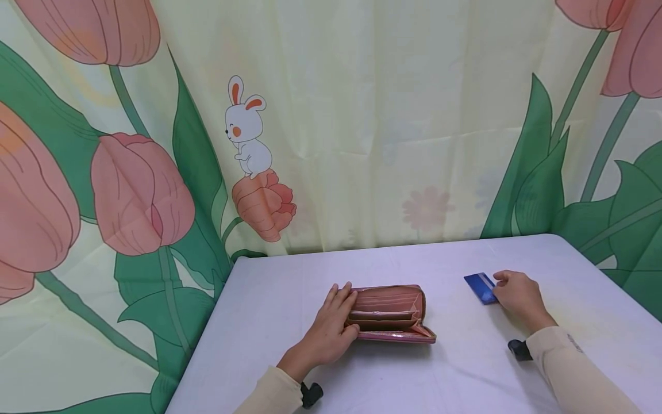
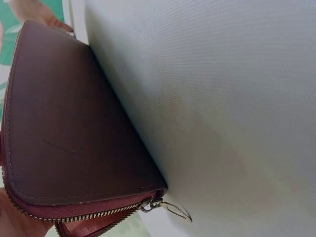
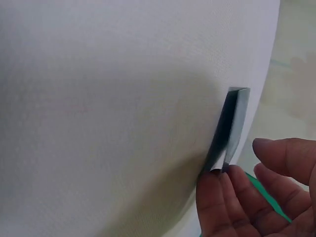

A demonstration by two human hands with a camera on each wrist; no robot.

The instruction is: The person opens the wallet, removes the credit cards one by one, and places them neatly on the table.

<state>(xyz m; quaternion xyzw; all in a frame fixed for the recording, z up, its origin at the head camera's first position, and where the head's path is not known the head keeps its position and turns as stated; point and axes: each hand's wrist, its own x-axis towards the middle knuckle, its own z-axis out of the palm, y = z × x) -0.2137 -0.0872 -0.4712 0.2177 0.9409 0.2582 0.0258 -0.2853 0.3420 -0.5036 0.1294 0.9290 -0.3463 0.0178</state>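
Observation:
A long zip-around wallet with a pink lining and several pockets stands spread wide on the table. My left hand holds its left end, fingers at the back cover and thumb on the near edge. In the left wrist view the brown outer cover fills the left side, with a zipper pull below. To the right, a blue card lies by my right hand. In the right wrist view my fingertips touch the card's near edge, while the thumb is apart from it.
A white cloth covers the table. Behind its far edge hangs a curtain printed with tulips and a rabbit. A black strap piece shows at the left wrist, another at the right.

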